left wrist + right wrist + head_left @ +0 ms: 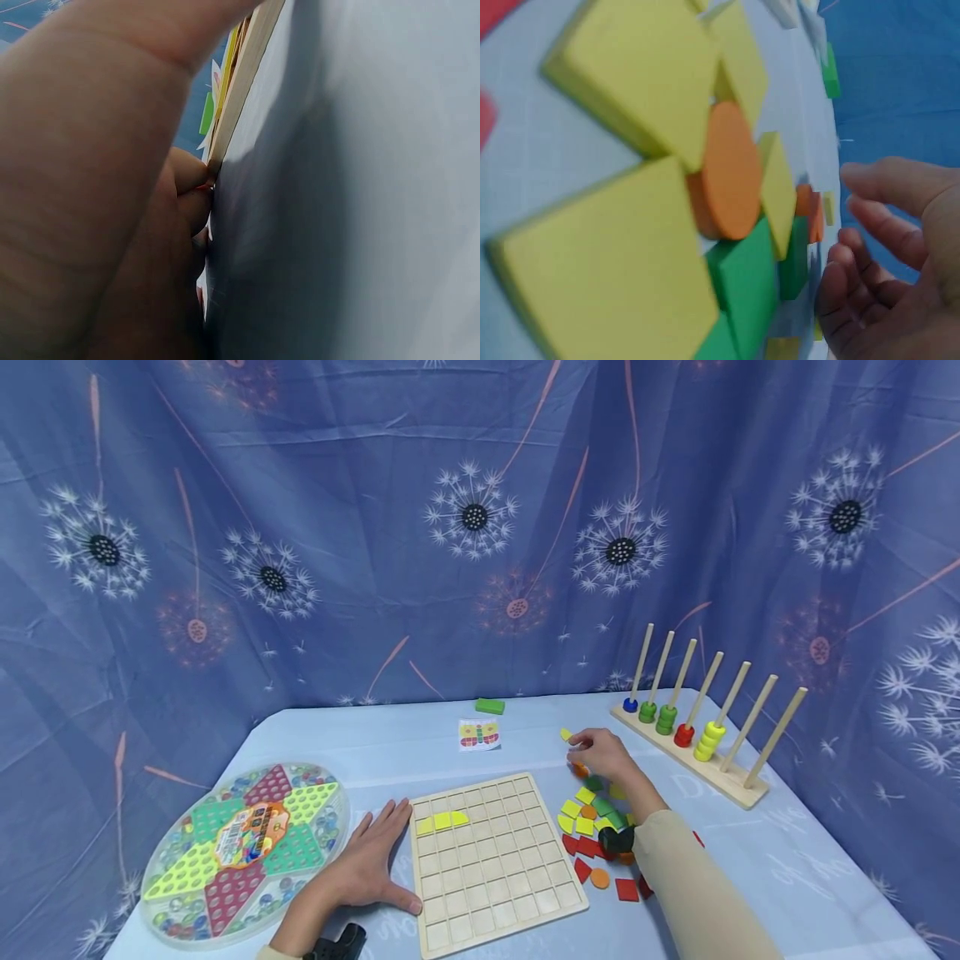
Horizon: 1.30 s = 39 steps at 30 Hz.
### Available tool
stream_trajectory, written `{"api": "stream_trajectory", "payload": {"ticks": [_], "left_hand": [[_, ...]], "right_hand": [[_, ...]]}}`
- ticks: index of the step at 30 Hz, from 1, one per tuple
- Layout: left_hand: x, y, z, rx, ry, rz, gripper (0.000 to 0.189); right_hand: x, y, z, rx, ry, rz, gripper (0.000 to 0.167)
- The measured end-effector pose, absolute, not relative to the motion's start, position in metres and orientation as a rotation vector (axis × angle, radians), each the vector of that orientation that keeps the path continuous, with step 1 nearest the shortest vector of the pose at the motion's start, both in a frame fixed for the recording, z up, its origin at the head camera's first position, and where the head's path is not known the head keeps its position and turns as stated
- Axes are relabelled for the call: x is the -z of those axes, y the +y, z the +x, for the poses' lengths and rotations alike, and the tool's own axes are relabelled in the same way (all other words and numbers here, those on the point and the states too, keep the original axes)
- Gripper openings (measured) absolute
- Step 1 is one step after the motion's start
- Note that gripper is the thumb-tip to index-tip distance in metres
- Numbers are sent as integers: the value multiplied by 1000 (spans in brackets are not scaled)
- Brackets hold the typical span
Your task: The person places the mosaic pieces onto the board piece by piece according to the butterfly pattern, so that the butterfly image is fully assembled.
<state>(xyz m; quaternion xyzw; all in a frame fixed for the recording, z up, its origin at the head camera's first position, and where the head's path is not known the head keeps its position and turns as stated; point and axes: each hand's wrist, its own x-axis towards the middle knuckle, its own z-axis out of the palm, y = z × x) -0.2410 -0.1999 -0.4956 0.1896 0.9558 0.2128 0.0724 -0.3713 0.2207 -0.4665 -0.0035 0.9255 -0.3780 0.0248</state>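
My left hand (371,860) lies with fingers spread on the cloth along the left edge of a wooden grid board (491,881), its thumb at the board's side. Three yellow pieces (442,820) sit in a row in the board's upper left cells, the outer ones with a rounded corner. To the right, my right hand (603,753) hovers beyond the pile of loose pieces, fingers loosely bent and nothing visible between them. A small yellow piece (566,735) lies just by its fingertips. An orange piece (580,769) shows under the hand, near a green piece (742,285).
Yellow, green, red and orange pieces (585,825) lie scattered right of the board. A butterfly pattern card (478,735) and a green block (490,706) are behind it. A round Chinese checkers set (247,852) stands left; a peg abacus (690,752) with colored rings stands right.
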Motion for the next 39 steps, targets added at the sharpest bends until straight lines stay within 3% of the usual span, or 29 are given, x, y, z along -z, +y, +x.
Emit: {"api": "stream_trajectory", "payload": {"ticks": [17, 39], "left_hand": [[497, -198, -242, -634, 2884, 566, 148], [496, -198, -241, -654, 2883, 636, 146]], "right_hand": [[470, 215, -365, 1018, 2923, -26, 24], [448, 130, -331, 1046, 2674, -867, 22]]}}
